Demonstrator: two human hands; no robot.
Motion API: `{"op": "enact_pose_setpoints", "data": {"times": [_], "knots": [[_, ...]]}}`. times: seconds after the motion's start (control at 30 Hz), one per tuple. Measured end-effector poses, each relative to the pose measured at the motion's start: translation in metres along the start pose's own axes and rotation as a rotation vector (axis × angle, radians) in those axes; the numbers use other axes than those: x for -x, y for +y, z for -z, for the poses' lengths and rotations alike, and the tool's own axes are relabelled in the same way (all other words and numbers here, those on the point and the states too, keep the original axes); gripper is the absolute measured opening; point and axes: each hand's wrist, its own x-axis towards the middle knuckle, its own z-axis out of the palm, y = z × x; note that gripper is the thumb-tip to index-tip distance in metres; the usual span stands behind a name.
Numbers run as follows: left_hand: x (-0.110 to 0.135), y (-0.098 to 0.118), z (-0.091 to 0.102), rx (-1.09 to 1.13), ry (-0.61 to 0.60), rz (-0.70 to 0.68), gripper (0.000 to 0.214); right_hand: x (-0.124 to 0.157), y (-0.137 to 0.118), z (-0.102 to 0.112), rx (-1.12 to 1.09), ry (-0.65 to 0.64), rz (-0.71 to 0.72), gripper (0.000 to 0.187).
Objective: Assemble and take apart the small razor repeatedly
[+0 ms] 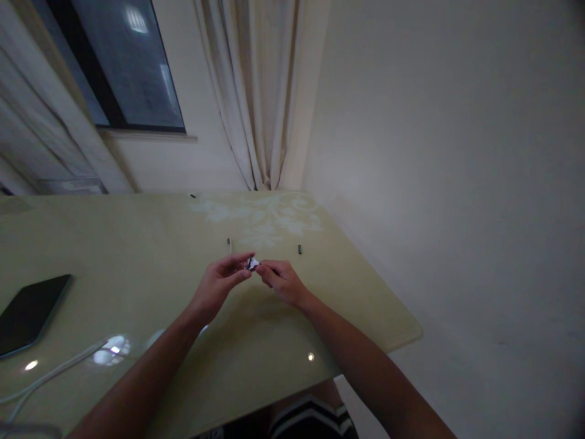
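At the left edge of the frame, a dark flat tablet (34, 314) is seen lying on the pale, glossy table (137, 256). Below it, in the lower left, a white cable (55, 369) is stretched across the surface. In the upper left, a dark-framed window (132, 67) is flanked by 2 pale curtains (258, 91). Near the far edge of the table, left of centre, 1 tiny dark item (192, 196) can be seen, too small to be identified.

At the centre, 1 small black-and-white object (252, 263) is held above the table between the 2 hands. It is gripped from the left by the left hand (222, 279), with the thumb below and the fingers above. Just behind that hand, a thin pale stick with a dark tip (229, 244) is partly hidden. The right end of the object is pinched by the right hand (281, 280), with thumb and forefinger pressed together and the other fingers curled; what exactly lies between the tips cannot be told. Right of the hands, 1 small dark block (300, 249) is left lying on the table. The right side of the frame is filled by a plain wall (448, 152).
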Motion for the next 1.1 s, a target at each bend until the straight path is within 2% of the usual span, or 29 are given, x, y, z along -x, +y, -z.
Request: {"op": "enact_pose_setpoints", "data": {"times": [0.4, 0.73, 0.9, 1.1], "knots": [[0.003, 0.005, -0.002, -0.043, 0.005, -0.007, 0.048, 0.000, 0.001, 0.005, 0.020, -0.063, -0.038, 0.053], [0.003, 0.004, -0.002, -0.126, 0.020, 0.023, 0.050, 0.001, -0.002, 0.008, 0.144, -0.083, -0.031, 0.052], [0.001, 0.001, 0.002, -0.085, 0.022, 0.061, 0.049, 0.000, -0.004, 0.003, 0.235, -0.050, 0.020, 0.052], [0.000, 0.006, 0.008, -0.073, -0.002, 0.023, 0.047, -0.003, -0.005, -0.001, 0.201, -0.010, 0.020, 0.055]]}}
